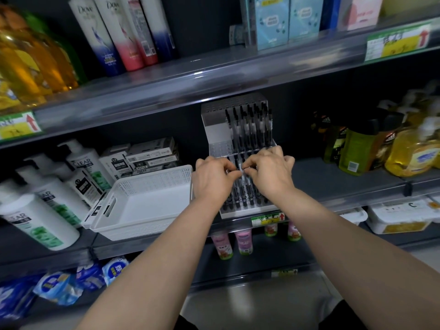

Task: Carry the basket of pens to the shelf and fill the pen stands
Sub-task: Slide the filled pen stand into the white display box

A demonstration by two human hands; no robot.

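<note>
While L hand (214, 178) and R hand (271, 173) meet at the lower tier of the pen stand (215, 132), both have fingers curled, tips pinching one pale-barrelled pen (242, 170) betw. them. Pen's long axis runs up the tier, approx. parallel w/ the black pens (245, 196) racked below it (which end is the nib: can't tell, fingers cover it). Upper-tier pens (250, 129) stand clips up. White basket (154, 182) sits on the shelf (345, 184) just L of stand.

A shop: shelves (214, 75) of shampoo bottles (100, 36) with price tags (397, 42).
</note>
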